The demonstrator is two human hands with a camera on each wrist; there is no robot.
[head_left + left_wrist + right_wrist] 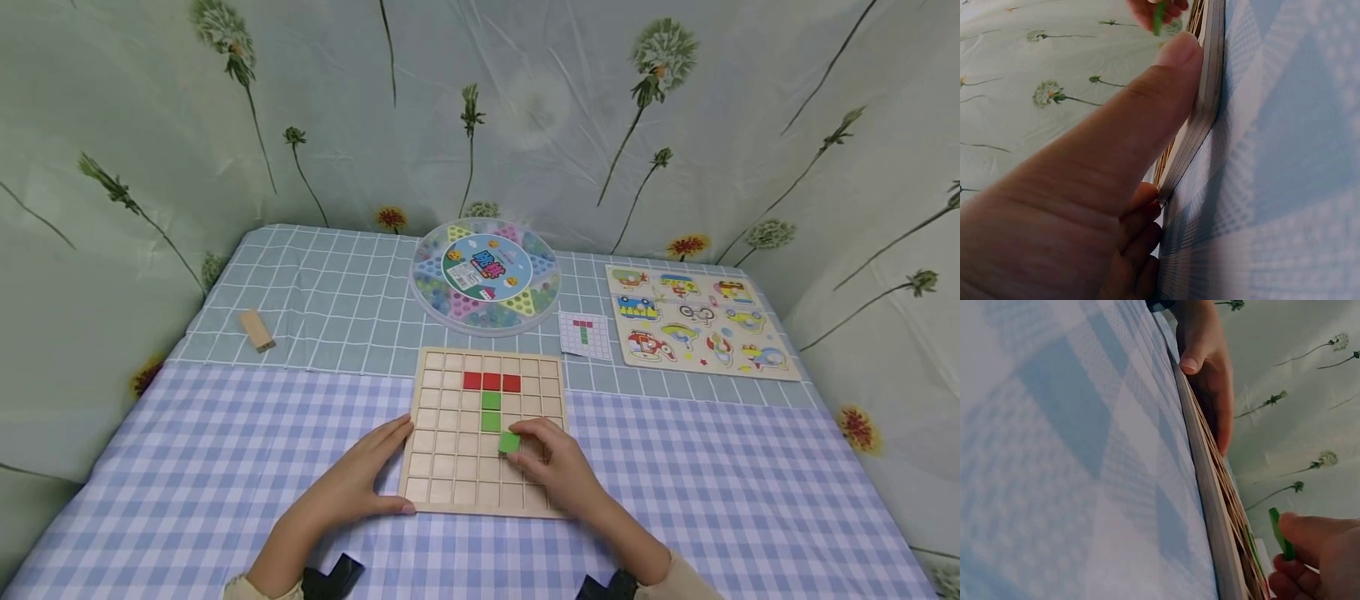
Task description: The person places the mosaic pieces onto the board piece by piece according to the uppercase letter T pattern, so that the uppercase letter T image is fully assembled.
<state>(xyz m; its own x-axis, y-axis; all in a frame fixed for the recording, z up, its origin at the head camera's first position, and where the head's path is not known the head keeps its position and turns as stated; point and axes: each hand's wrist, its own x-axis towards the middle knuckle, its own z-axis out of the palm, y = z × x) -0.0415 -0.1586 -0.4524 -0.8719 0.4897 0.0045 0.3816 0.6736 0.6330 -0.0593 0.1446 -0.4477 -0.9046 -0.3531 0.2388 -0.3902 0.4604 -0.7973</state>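
A wooden grid board point(442, 492) lies on the checked cloth in front of the person. Three red square tiles point(491, 382) form a row near its far side, with two green tiles point(491, 411) below the middle one. Between thumb and fingers, the right hand point(553, 462) pinches another green tile point(509, 442), held tilted over the board just right of the column. The left hand point(360, 475) rests along the board's left edge, its thumb point(1179, 53) at the near corner and its fingers spread along the side.
A pattern card point(585, 336) showing a red and green T lies beyond the board's right corner. Behind stands a round clear-lidded game box point(486, 317). A vehicle puzzle board point(701, 321) lies at the far right, and a small wooden block point(257, 331) at the left.
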